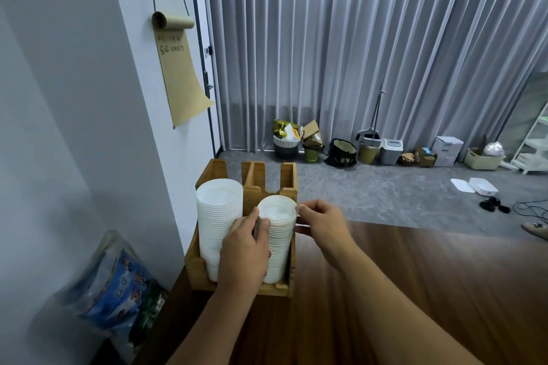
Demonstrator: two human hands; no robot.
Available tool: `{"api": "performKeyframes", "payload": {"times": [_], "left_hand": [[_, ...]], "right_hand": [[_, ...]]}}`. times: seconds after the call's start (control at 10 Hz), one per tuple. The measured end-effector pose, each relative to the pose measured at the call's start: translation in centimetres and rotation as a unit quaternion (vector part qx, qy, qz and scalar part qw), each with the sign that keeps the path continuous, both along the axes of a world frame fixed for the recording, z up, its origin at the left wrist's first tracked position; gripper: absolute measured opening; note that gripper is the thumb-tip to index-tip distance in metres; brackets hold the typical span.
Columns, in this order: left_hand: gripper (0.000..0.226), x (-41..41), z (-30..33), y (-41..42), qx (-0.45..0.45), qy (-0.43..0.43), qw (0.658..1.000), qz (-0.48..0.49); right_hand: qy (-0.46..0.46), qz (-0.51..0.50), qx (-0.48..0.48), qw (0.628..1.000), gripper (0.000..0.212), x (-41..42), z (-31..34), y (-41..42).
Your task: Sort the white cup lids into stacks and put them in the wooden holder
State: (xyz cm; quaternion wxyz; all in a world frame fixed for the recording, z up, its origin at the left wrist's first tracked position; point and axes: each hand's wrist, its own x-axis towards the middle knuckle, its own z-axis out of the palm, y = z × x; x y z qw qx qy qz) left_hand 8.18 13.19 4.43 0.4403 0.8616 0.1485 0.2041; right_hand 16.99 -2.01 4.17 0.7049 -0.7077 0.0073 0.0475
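Note:
A wooden holder [289, 184] stands at the left end of the wooden table [415, 290]. Its front left slot holds a tall stack of larger white lids [218, 210]. A narrower stack of white lids [278, 246] stands in the front right slot. My left hand [246, 249] grips this narrower stack from its left side, fingers curled round it. My right hand [321, 221] pinches the top lid's right rim between thumb and forefinger. The two rear slots look empty from here.
A grey wall rises just left of the holder, with a brown paper scroll [178, 68] hanging on it. A blue printed bag [118, 290] lies below the table's left edge. Bins and boxes [391, 149] line the curtain across the carpet.

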Motion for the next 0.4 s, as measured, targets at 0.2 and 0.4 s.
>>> {"api": "performKeyframes", "payload": {"times": [0.2,0.4], "left_hand": [[0.052,-0.3,0.7,-0.3,-0.001,-0.008,1.0,0.004],[0.054,-1.4,1.2,0.1,0.001,-0.016,1.0,0.003]], "right_hand": [[0.012,0.011,-0.023,1.0,0.015,0.2,1.5,-0.2],[0.007,0.007,-0.053,0.999,0.021,-0.3,2.7,-1.2]]}}
